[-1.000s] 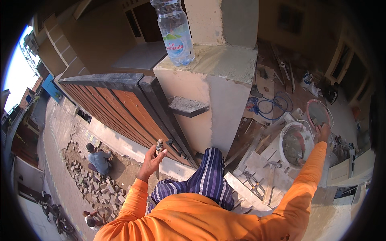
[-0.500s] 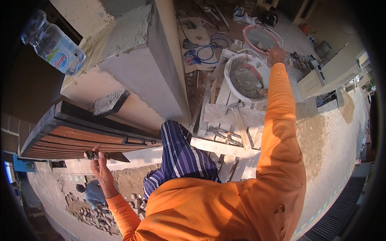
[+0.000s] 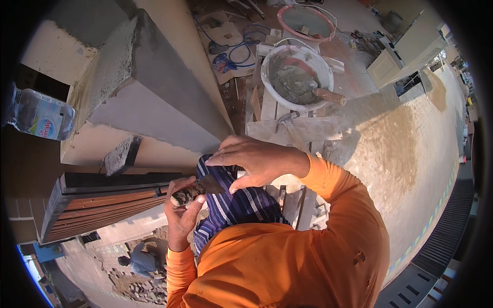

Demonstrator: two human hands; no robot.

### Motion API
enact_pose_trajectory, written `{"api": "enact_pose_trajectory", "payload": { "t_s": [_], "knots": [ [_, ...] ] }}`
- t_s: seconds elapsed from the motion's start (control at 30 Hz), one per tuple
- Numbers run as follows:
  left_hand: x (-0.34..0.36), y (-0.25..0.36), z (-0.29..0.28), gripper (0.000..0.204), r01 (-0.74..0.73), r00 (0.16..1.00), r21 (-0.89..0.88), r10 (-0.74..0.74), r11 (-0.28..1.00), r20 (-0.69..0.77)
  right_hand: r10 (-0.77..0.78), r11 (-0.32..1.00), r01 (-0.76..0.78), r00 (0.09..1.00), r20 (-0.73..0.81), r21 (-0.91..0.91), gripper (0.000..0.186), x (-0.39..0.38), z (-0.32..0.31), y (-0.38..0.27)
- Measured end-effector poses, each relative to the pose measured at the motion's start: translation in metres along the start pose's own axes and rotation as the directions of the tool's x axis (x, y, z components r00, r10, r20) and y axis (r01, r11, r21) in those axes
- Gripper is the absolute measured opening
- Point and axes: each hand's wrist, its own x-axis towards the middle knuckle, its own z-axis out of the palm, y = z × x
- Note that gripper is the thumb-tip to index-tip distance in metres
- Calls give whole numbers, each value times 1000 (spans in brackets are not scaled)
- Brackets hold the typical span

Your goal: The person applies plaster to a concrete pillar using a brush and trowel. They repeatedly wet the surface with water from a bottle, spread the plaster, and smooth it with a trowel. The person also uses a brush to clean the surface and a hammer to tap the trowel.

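My left hand (image 3: 181, 208) is closed round the dark, mottled grip of a small pointed trowel (image 3: 211, 185), above the striped purple cloth (image 3: 246, 205) at my waist. Its blade points right. Close beside the blade tip is my right hand (image 3: 262, 160), fingers stretched and apart, holding nothing; whether the thumb touches the blade I cannot tell. Beyond it stands a white bucket (image 3: 266, 84) with grey mortar (image 3: 292, 84) inside. A wooden handle (image 3: 331, 96) sticks out over its right rim. A claw hammer (image 3: 286, 121) lies in front, partly hidden by my right hand.
A pillar with grey render (image 3: 169, 97) rises at the left, above a slatted gate (image 3: 108, 205). A plastic bottle (image 3: 43, 115) stands by the pillar ledge. Behind the mortar is a pink-rimmed bucket (image 3: 281, 23). A person (image 3: 144, 259) crouches among paving blocks at lower left.
My right hand has come back from the buckets to beside the trowel. My left hand has brought the trowel in to the right. The view has shifted, and a wooden handle now shows over the bucket.
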Motion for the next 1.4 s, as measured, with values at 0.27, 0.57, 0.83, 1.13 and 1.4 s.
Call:
{"api": "enact_pose_trajectory", "payload": {
  "t_s": [0.27, 0.57, 0.83, 1.13, 1.4],
  "knots": [
    [44, 50, 63, 49, -131, 988, -199, 112, 971, -108, -5, 999, -9, 894, -448, -30, 46, 14, 26, -22],
    [35, 54, 18, 96, -422, 902, 183, 432, 888, -12, -50, 933, -238, 659, -750, -271, 29, 2, -129, 26],
    [-10, 40, -87, 63, -166, 916, 298, 259, 940, -306, 132, 663, -709, -205, -970, 240, 31, -36, -343, 238],
    [-26, 92, -238, 49, -64, 690, 740, 566, 669, -451, 621, 761, 52, -346, -704, 646, 40, -53, -329, 309],
    [74, 111, -395, 42, 164, 771, 932, 547, 323, -325, 571, 705, -175, -434, -697, 687, 41, -70, -331, 300]
  ]
}}
